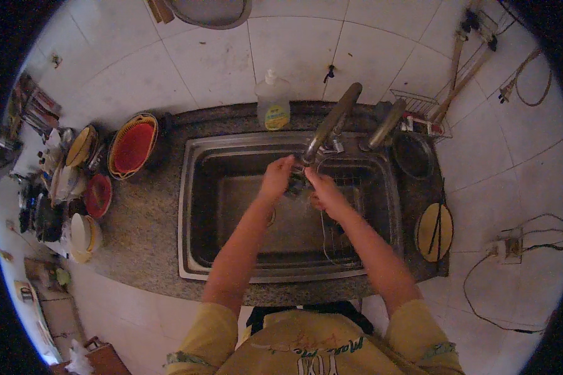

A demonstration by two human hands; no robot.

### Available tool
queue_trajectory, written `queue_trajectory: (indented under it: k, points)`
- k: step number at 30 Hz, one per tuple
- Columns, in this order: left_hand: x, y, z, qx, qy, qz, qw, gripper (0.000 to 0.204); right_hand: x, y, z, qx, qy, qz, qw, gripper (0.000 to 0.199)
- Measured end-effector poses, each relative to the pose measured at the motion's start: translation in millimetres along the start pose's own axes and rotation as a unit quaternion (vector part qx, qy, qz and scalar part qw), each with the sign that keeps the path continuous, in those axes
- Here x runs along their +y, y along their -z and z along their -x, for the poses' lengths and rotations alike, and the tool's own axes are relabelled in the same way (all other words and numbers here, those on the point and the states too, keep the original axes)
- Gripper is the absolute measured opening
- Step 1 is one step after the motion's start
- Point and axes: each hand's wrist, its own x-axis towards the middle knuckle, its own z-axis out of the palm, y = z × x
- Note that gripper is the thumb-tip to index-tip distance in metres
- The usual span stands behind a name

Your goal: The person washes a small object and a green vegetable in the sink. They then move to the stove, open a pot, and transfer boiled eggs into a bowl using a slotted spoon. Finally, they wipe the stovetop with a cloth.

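Observation:
Both my hands meet under the spout of a metal tap [331, 122] over a steel sink [197, 206]. My left hand [276, 176] and my right hand [322, 190] close around a small dark thing [296, 182] between them; its kind is too hidden to tell. A wire rack [350, 206] sits in the right half of the sink under my right hand. My forearms reach in from the lower edge, in yellow sleeves.
A clear soap bottle [273, 100] stands behind the sink. Red and yellow bowls and baskets [131, 147] crowd the granite counter at left. At right lie a dark pan [413, 155] and a yellow plate with chopsticks [435, 231]. Cables hang on the tiled wall.

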Motion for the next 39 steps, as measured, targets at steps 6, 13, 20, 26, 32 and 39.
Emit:
queue_trajectory:
  k: [6, 13, 20, 26, 32, 39]
  points:
    - [-13.2, 23.1, 3.6, -0.038, 0.118, 0.221, 0.967, 0.037, -8.8, 37.5, 4.5, 0.005, 0.132, 0.050, 0.990, 0.033]
    - [14.6, 32.7, 31.2, -0.224, 0.059, 0.075, 0.970, 0.037, 2.4, 63.3, -20.3, 0.072, 0.447, 0.231, 0.861, 0.029]
    - [24.2, 6.1, 43.9, -0.193, -0.074, 0.160, 0.965, 0.053, -20.0, 31.6, -4.7, -0.085, 0.207, -0.057, 0.973, 0.041]
    - [37.5, 6.2, 24.9, -0.197, -0.105, 0.114, 0.968, 0.038, -24.0, 28.7, 2.0, -0.071, 0.328, 0.066, 0.940, 0.050]
    - [20.5, 16.6, 20.3, -0.178, -0.027, 0.291, 0.940, 0.018, -43.7, 48.6, 20.8, -0.045, 0.271, 0.320, 0.907, 0.044]
    - [31.0, 15.8, 29.3, -0.149, -0.019, 0.433, 0.889, 0.026, -18.3, 68.8, 14.0, 0.028, 0.374, 0.340, 0.862, 0.033]
